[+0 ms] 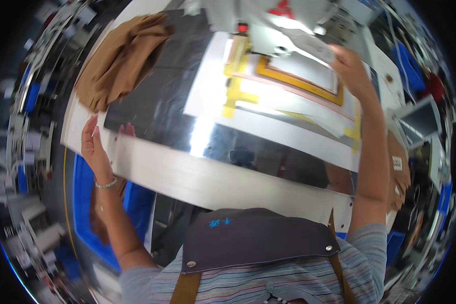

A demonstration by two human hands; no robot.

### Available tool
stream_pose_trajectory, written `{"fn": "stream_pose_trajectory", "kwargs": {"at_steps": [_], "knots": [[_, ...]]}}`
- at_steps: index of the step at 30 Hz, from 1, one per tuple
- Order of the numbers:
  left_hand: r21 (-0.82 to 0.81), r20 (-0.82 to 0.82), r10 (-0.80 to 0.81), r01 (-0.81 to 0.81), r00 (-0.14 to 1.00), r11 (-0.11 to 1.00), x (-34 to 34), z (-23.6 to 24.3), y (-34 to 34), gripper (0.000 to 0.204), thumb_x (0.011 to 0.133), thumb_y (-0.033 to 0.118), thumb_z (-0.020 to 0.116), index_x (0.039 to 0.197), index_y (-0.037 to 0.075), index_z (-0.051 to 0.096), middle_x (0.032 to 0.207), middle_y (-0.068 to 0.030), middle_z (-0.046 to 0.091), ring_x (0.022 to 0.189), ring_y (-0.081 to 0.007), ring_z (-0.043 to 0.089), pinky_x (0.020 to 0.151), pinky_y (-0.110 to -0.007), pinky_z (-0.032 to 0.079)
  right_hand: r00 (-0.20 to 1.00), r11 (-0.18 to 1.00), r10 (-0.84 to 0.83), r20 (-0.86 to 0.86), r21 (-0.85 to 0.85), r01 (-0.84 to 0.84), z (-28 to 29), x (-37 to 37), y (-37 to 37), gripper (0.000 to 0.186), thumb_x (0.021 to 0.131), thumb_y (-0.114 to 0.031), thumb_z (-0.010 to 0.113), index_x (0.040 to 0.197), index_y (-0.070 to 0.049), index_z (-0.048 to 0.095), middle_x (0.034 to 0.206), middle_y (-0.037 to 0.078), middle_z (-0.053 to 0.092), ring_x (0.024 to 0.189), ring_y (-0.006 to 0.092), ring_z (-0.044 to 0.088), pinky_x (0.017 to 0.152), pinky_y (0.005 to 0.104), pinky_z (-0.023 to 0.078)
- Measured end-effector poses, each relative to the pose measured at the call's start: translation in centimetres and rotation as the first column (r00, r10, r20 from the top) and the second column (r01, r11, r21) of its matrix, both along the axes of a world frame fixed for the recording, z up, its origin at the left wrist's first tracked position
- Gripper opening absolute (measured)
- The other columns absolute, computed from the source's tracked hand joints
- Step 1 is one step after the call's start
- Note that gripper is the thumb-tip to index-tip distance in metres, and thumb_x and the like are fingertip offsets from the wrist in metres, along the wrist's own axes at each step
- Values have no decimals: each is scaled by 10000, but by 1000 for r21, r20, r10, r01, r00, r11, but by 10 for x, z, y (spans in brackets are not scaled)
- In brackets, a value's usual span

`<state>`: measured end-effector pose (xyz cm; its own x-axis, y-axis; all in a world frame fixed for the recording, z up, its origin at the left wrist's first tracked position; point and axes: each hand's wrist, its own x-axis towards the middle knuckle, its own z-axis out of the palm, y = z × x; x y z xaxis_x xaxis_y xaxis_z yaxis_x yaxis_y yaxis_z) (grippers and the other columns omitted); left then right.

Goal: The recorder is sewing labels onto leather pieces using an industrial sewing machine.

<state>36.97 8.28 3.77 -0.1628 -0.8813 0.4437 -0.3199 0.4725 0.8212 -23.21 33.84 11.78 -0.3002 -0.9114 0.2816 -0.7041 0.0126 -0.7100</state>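
My right hand (347, 66) is raised at the upper right, fingers curled at the end of a pale grey, blurred part (316, 46) beside a white machine head (238, 12). What exactly the fingers hold is hard to make out. Below that hand lies a yellow-edged frame (289, 78) on a white sheet (202, 96) stuck with yellow tape (231, 99). Over the left end of the table my left hand (91, 144) is held with fingers stretched out and nothing in it. Just beyond its fingertips sits a pile of brown fabric pieces (121, 61).
The dark, shiny tabletop (152, 101) has a pale metal front edge (197, 177). A blue bin (81, 202) with brown material stands below my left forearm. At the right are more brown pieces (397, 175) and a grey screen-like box (418, 121).
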Motion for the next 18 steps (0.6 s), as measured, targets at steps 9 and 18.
{"fn": "stream_pose_trajectory", "kwargs": {"at_steps": [9,18], "knots": [[-89,744,-483,785,462,613,-258,16,53,512,1054,297,650,1512,73,604,1616,-182,505,1548,-399,385,1271,-515,296,985,896,-70,-158,424,132,-47,2,-34,276,914,-341,785,861,-71,765,779,137,725,812,319,705,749,413,524],[-49,865,-403,850,298,524,-313,0,49,758,1058,567,540,1565,5,496,1732,-242,294,1619,-435,226,1310,-572,146,986,962,-42,-164,261,85,-70,28,-57,266,902,-335,770,977,-88,704,890,130,731,900,337,715,808,465,545]]}}
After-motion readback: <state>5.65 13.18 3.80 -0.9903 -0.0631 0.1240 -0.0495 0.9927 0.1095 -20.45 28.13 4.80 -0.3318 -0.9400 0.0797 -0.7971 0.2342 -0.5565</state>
